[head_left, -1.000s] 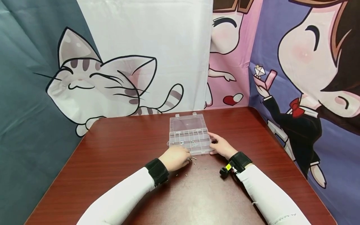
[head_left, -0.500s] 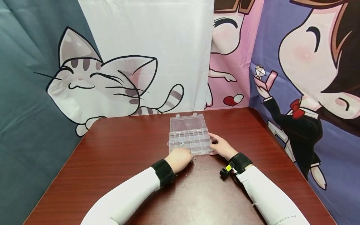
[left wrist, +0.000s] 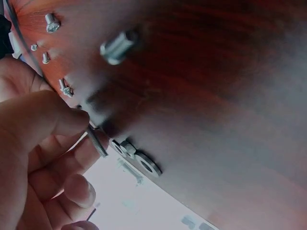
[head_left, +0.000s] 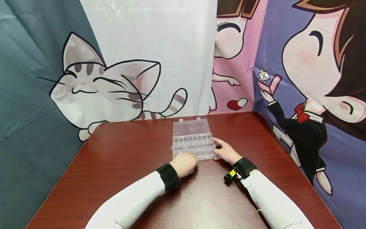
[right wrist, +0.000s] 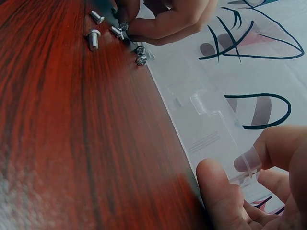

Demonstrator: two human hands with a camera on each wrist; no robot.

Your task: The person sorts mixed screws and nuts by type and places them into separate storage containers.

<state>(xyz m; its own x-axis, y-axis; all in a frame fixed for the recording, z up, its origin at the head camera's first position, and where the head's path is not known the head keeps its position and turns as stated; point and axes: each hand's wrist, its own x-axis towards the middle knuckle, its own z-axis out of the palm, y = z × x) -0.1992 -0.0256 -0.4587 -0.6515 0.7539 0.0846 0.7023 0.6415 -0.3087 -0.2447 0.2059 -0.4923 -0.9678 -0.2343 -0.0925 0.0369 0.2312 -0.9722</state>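
Observation:
My left hand (head_left: 184, 163) is at the front left of a clear plastic compartment box (head_left: 204, 158), low over the table. In the left wrist view its thumb and fingers pinch a threaded screw (left wrist: 98, 142), whose head is hidden. My right hand (head_left: 226, 152) grips the box by its right side, thumb at the front and fingers along the edge. The box lies with its lid (head_left: 192, 128) folded back, and a few small metal parts (head_left: 196, 147) sit in its compartments. In the left wrist view, washers (left wrist: 147, 164) lie by the box's front edge.
Several loose screws (left wrist: 52, 23) lie scattered on the dark red wooden table (head_left: 128, 143) in front of the box. One larger screw (left wrist: 118, 47) is blurred, close to the left wrist camera. Cloth with cartoon drawings (head_left: 186, 63) hangs behind the table.
My left hand has shifted a little to the right along the front of the box, over the small parts there. The right hand keeps its hold. The head view has tilted slightly.

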